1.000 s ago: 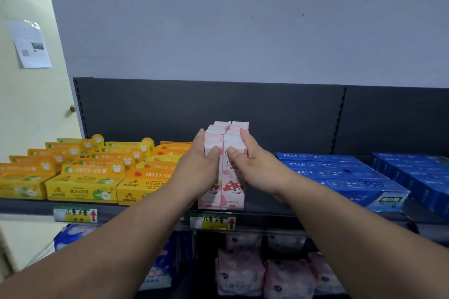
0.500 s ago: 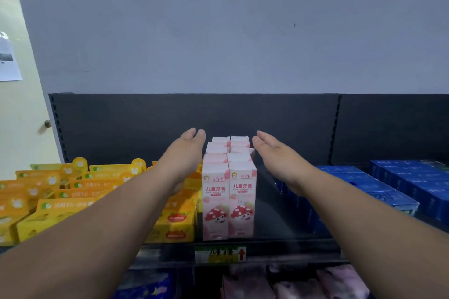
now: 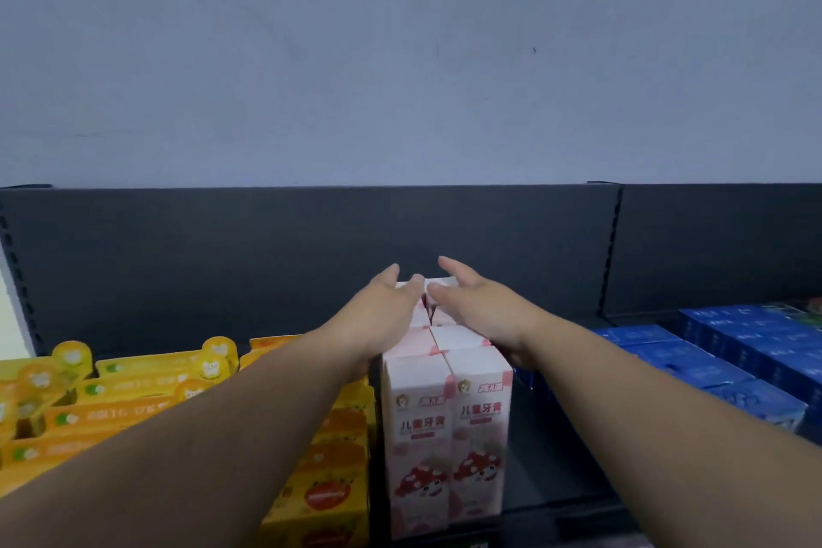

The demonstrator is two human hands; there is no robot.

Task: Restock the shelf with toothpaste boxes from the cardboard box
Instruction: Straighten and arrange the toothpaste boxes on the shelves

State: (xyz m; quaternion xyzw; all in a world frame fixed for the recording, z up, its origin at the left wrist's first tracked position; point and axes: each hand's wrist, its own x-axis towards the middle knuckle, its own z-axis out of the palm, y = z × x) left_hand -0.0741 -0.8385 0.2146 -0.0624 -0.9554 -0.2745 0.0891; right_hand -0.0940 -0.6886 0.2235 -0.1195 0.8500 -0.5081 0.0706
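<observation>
Pink toothpaste boxes [image 3: 445, 436] stand upright on the black shelf [image 3: 556, 481] in 2 columns side by side, front pair facing out w/ a red mushroom cartoon on each. Both bare forearms reach fwd from the bottom corners and meet over the rows. The left hand [image 3: 378, 320] lies along the left side of the left column, palm turned inward, fingers [image 3: 391, 276] straight and pointing at the dark back panel [image 3: 222, 271], thumb over the rear box tops. The right hand [image 3: 485, 311] mirrors it on the right column, fingers straight, thumb tip near the other thumb. Neither hand grips anything; whether the palms press the cartons or sit just beside them can't be told. Count: 2 boxes across, at least 3 deep by the tops showing, the rest hidden under the hands. Orange boxes [image 3: 329, 489] sit just beside the pink ones on the left, w/ yellow boxes [image 3: 133, 392] further left, too blurred to count. Blue boxes [image 3: 694, 369] lie flat in stacks on the right, a strip of bare shelf btwn them and the pink rows.
</observation>
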